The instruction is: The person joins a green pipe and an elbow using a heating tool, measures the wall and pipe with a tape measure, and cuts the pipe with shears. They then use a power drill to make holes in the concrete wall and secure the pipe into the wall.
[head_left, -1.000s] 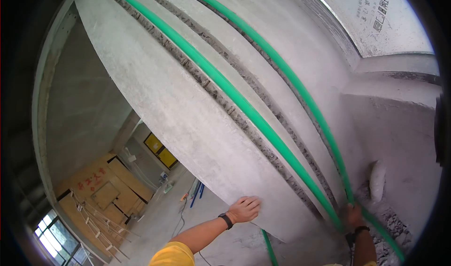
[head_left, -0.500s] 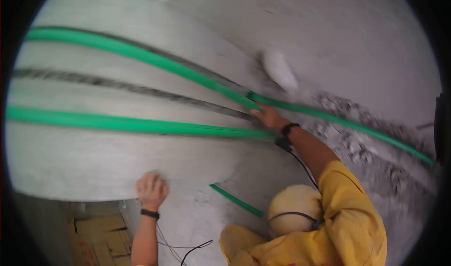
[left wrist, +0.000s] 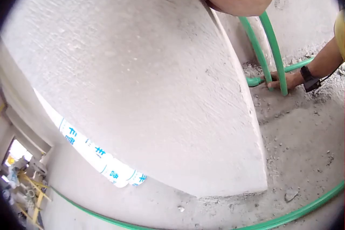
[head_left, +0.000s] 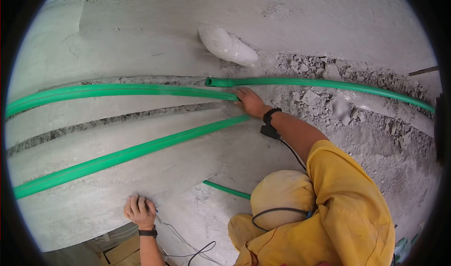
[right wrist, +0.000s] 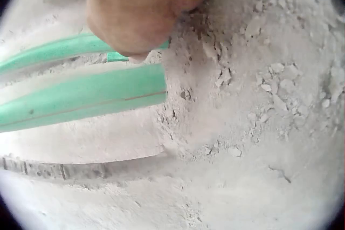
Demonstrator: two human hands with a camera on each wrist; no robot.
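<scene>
In the head view my right hand [head_left: 251,102] grips the lower end of the upper green plastic pipe [head_left: 155,90], beside a wall groove. Just behind the fingers lies the flared end of another green pipe [head_left: 329,83], which runs along the rubble to the right. The lower end of a second wall pipe [head_left: 131,150] stands below the hand. From the right wrist view, the hand [right wrist: 148,11] covers part of the pipe ends. My left hand [head_left: 140,210] rests on the wall near its edge, fingers bent loosely; the left wrist view shows that wall edge [left wrist: 245,95] close by.
A white bent pipe [head_left: 230,45] sticks out beside the broken rubble [head_left: 312,99]. A short green pipe [head_left: 228,190] lies on the floor near the knee [head_left: 282,195] in dusty yellow trousers. Thin black cable [head_left: 202,249] trails across the floor. White wrapped lengths with blue print [left wrist: 99,157] stand behind the wall.
The head view has swung down from the tall wall to the pipe ends and floor. My right hand stays at the lower pipe ends, and my left hand stays by the wall edge.
</scene>
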